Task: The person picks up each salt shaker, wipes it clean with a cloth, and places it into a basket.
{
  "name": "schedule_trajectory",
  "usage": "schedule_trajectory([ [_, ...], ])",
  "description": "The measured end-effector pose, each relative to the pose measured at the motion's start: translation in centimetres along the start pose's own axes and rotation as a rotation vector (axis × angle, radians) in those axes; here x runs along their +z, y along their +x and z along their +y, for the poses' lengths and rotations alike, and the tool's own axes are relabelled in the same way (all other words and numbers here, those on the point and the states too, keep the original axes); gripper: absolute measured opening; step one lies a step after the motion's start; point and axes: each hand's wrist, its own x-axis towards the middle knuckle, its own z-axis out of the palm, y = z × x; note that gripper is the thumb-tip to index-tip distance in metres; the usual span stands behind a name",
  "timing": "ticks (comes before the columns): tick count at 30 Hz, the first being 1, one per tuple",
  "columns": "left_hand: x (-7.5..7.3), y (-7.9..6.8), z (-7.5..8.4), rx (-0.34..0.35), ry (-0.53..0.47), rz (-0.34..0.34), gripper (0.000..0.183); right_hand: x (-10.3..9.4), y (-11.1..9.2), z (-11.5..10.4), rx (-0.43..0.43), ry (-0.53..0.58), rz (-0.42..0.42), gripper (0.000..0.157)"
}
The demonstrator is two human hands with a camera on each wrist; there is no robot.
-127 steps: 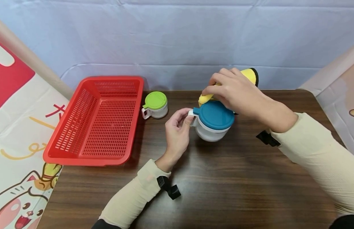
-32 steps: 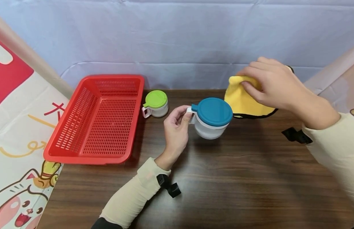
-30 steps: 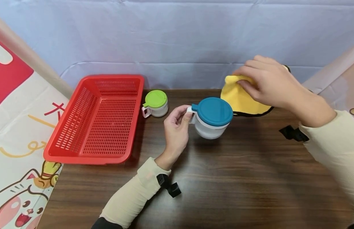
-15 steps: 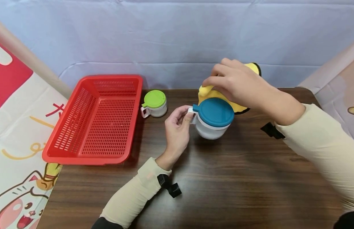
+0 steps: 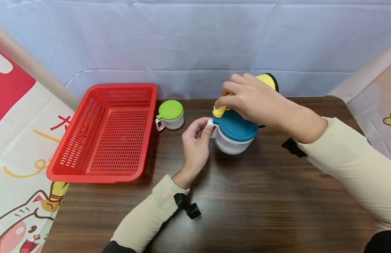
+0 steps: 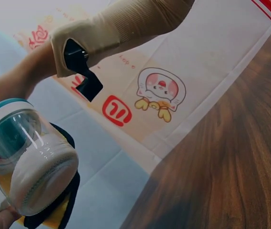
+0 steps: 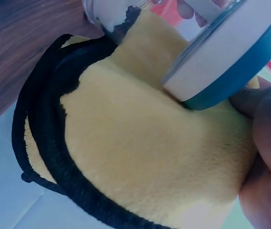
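My left hand (image 5: 196, 142) pinches the white handle of a clear jar (image 5: 233, 146) with a blue lid (image 5: 238, 127). White contents show through its wall in the left wrist view, where the jar (image 6: 45, 176) looks held up off the table. Above the lid, my right hand (image 5: 253, 100) grips a yellow cloth (image 5: 219, 111) with black edging. A bunched corner of it touches the lid near the handle side. In the right wrist view the cloth (image 7: 140, 129) hangs behind the jar, against the rim of the lid (image 7: 240, 62).
A smaller jar with a green lid (image 5: 170, 110) stands left of the hands. Beyond it sits a red perforated basket (image 5: 146, 140) at the left of the wooden table (image 5: 246, 203). A pale fabric backdrop (image 5: 195, 42) rises behind the table's far edge.
My right hand has swung the cloth from the jar's right side leftward and down onto the lid, back near where it was 4.2 s ago. The left hand and jar have hardly moved.
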Motion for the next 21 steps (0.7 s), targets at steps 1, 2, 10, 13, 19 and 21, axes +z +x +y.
schedule_trajectory([
  [1, 0.0, 0.0, 0.0, -0.002, -0.002, 0.000, 0.020, 0.0, -0.1, 0.0, 0.002, -0.001, -0.003, 0.029],
  [2, 0.0, 0.0, 0.0, -0.002, -0.004, 0.000, 0.020, 0.1, -0.1, 0.0, 0.005, -0.003, -0.004, 0.028],
  [10, -0.1, 0.0, 0.1, 0.000, 0.002, 0.001, 0.021, 0.2, -0.5, 0.3, 0.029, -0.006, 0.007, 0.028],
  [13, -0.1, 0.0, 0.0, 0.004, 0.007, 0.003, 0.021, 0.2, -0.7, 0.5, 0.042, 0.000, 0.005, 0.029],
  [19, -0.1, 0.1, -0.2, 0.019, 0.005, 0.020, 0.020, 0.2, -1.3, 0.9, 0.069, 0.001, 0.004, 0.026],
  [21, -0.1, 0.2, -0.2, 0.022, 0.002, 0.026, 0.020, 0.1, -1.6, 1.1, 0.078, 0.000, 0.001, 0.025],
])
